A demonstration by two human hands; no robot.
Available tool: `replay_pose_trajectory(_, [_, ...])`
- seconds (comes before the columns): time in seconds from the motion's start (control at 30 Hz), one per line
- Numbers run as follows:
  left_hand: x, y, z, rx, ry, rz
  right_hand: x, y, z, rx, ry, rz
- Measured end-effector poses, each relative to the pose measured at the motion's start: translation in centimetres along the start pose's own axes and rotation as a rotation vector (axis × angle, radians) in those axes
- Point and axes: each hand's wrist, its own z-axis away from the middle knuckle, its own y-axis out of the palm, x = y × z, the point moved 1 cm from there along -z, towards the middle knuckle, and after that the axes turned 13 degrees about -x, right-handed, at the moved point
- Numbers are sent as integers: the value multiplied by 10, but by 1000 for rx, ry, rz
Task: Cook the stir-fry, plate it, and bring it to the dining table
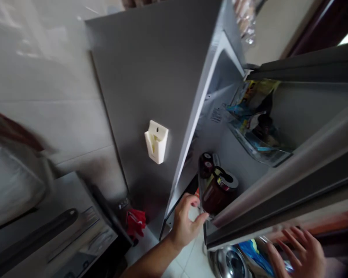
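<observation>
While your right hand (pixel 300 251) is at the lower right, on the outer side of the grey refrigerator door (pixel 266 208), its fingers are loosely spread with nothing visible in them; whether any fingertip meets the door, you cannot tell from this view. Just beyond it on the floor sit a round, shiny steel pot (pixel 232 264) and a bright blue packet (pixel 256 253).

Your left hand (pixel 188 222) is on the door's inner side, thumb and forefinger curved into a wide C with bare floor showing through the gap, so it has hold of nothing that shows. The thumb tip is at the near end of the clear plastic lower door shelf (pixel 201 191); contact there is unclear.

From those fingers, the dark brown cylindrical jar with a silver-rimmed lid (pixel 219 197) lies just up and to the right, standing in that shelf. Its long axis slants in view, lid at upper right, base at lower left. Your left hand is the nearer one; the door's edge comes between the jar and your right.

Farther along the shelf are small dark bottles (pixel 206 165), with a clear plastic upper door bin (pixel 249 148) above.
</observation>
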Motion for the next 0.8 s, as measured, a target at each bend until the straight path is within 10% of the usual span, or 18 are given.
replay_pose_trajectory(0.37, [35, 152, 6, 325, -270, -39, -37, -18, -60, 98, 229, -144])
replay_pose_trajectory(0.8, [16, 242, 49, 119, -272, -111, -91, -44, -117, 105, 123, -164])
